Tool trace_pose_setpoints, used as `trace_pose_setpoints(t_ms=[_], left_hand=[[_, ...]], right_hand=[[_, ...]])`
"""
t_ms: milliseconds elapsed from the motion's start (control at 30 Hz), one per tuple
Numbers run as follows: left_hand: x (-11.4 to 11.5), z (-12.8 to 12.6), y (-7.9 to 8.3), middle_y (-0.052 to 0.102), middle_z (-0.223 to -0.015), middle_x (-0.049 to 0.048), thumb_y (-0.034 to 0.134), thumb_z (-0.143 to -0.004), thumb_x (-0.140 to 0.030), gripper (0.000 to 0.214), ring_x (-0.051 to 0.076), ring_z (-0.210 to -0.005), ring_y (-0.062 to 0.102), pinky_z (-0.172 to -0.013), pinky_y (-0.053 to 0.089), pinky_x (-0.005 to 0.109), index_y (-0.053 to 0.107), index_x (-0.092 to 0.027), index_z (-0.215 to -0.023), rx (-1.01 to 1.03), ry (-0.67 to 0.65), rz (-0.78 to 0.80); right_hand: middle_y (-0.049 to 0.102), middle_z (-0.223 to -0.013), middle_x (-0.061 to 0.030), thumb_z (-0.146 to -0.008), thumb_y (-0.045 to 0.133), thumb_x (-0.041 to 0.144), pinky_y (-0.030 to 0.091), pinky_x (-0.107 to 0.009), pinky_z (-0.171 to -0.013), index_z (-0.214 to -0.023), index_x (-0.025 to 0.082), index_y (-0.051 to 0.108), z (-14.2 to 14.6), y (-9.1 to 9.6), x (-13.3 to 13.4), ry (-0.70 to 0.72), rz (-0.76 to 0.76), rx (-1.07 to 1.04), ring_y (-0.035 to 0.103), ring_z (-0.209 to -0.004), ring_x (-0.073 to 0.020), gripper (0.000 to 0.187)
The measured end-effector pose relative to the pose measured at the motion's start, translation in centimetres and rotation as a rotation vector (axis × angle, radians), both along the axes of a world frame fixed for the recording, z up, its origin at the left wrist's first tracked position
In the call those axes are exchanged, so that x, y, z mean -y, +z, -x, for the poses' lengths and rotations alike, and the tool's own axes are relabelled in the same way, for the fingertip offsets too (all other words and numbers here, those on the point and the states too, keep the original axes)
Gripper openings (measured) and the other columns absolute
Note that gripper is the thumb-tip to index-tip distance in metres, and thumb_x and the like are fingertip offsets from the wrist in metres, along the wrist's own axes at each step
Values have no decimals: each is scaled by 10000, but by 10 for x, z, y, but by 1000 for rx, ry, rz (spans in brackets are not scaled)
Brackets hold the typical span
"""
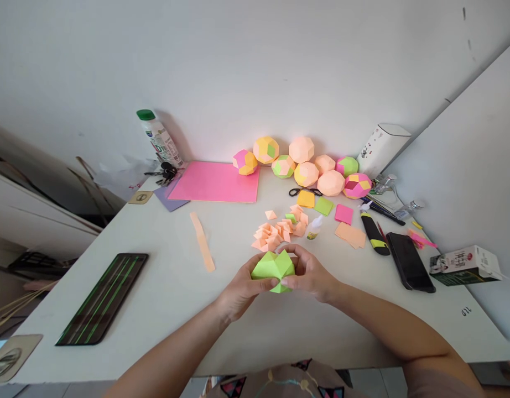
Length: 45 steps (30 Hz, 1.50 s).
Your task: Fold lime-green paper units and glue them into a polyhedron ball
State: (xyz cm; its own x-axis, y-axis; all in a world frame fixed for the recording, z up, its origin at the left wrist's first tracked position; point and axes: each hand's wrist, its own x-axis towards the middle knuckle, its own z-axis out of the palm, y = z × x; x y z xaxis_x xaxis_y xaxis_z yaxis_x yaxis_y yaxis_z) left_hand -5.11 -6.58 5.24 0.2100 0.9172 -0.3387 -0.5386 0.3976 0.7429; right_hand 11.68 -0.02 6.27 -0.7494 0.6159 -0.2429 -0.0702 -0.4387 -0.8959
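Observation:
Both hands grip one green folded-paper shape (271,267) with pointed facets, held over the near part of the table. My left hand (243,286) closes on its left side, thumb across the front. My right hand (313,276) holds the right side, its thumb almost meeting the left one. Just beyond the hands is a heap of small peach folded-paper pieces (270,235) with a few green ones among them. A small glue bottle (315,227) stands right of the heap. Fingers behind the shape are partly hidden.
Several finished paper balls (331,183) line the wall. Nearby are scissors (305,192), yellow, green and pink paper squares, a utility knife (375,234), a phone (410,261) and a milk carton (465,265). Leftward lie a pink sheet (216,181), a peach strip (202,241) and a dark tray (102,299).

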Motion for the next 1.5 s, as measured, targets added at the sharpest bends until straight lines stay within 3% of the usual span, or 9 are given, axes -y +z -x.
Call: trace_pose_setpoints(t_ms=[300, 467, 700, 1067, 1267, 1500], left_hand=[[-3, 5, 1, 641, -992, 98, 611, -760, -506, 457, 233, -893, 560, -757, 418, 327, 614, -162, -1061, -87, 62, -1], [-5, 5, 0, 634, -858, 67, 611, -773, -483, 387, 195, -800, 555, -695, 426, 294, 631, -158, -983, -139, 56, 46], [-5, 9, -3, 577, -681, 12, 737, -668, -391, 296, 121, -610, 505, -577, 387, 245, 625, -145, -788, -93, 36, 106], [-5, 13, -5, 601, -704, 9, 741, -673, -332, 266, 119, -620, 532, -576, 406, 247, 585, -160, -804, -32, 57, 86], [-5, 13, -3, 615, -718, 14, 735, -677, -330, 261, 121, -621, 538, -566, 409, 240, 583, -158, -801, -20, 62, 79], [-4, 13, -3, 617, -801, 58, 697, -711, -350, 273, 158, -686, 555, -579, 421, 261, 597, -149, -867, 14, 79, 98]], right_hand=[[608, -798, 17, -610, 780, 198, 490, -286, -629, -1081, 222, 471, -2, -1, 0, 49, 16, -12, 594, -705, -136, 564], [610, -839, 11, -625, 779, 188, 478, -279, -636, -1100, 228, 449, -4, -5, 0, 118, 17, -31, 585, -704, -126, 580], [598, -878, 1, -642, 777, 198, 489, -283, -675, -1120, 221, 459, -4, -7, -4, 156, 32, -28, 595, -767, -137, 575], [555, -1086, -53, -680, 775, 222, 486, -354, -832, -1213, 243, 453, -7, -19, -16, 245, 33, -28, 584, -979, -182, 624], [505, -1159, -71, -694, 765, 268, 460, -371, -856, -1244, 262, 413, -7, -20, -14, 209, -173, 29, 540, -1029, -191, 653], [503, -1107, -55, -748, 715, 297, 445, -337, -820, -1186, 260, 447, -6, -15, -11, 67, -492, -8, 524, -952, -166, 515]])
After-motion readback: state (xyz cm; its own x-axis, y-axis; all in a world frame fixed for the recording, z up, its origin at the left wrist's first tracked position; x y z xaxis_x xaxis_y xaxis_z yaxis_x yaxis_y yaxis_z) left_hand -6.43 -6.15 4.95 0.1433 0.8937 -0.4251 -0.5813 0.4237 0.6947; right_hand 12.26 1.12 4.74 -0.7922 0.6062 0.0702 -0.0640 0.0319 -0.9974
